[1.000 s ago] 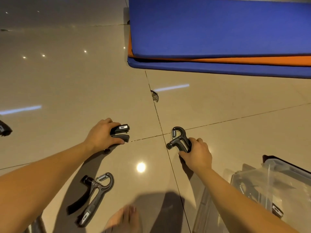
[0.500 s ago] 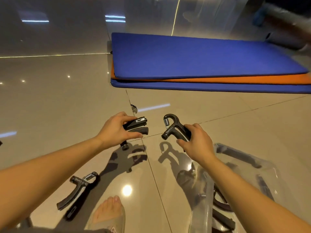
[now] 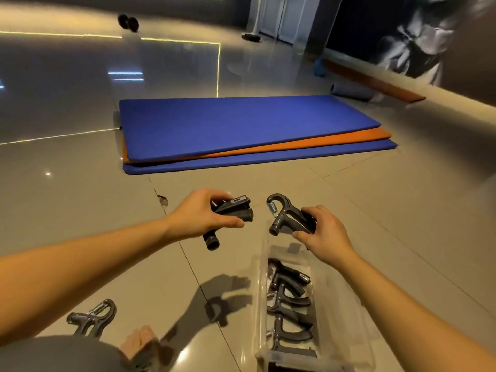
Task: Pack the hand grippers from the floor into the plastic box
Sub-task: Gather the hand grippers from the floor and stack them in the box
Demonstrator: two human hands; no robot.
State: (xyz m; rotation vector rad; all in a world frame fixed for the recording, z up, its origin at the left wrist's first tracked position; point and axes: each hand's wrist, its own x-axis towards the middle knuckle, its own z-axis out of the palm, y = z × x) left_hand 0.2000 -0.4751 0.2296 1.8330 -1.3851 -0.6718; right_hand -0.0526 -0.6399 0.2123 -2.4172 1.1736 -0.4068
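Both hands have risen from the floor (image 3: 80, 210) toward the plastic box (image 3: 261, 318). My left hand (image 3: 204, 216) grips a squeezed gripper (image 3: 236, 210); my right hand (image 3: 324, 234) pinches a second gripper (image 3: 284, 213) above the box. They look rigid, light and springy, so I'd hold the handles. A third gripper (image 3: 92, 316) lies on the floor.

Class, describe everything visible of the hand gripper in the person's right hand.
The hand gripper is dark grey and plastic-looking, with a hooked top, a silvery coil spring beside it and a round knob at its lower end. The right hand grips its handles, hiding most of them. It is held in the air, hook upward, by the far end of the clear plastic box.
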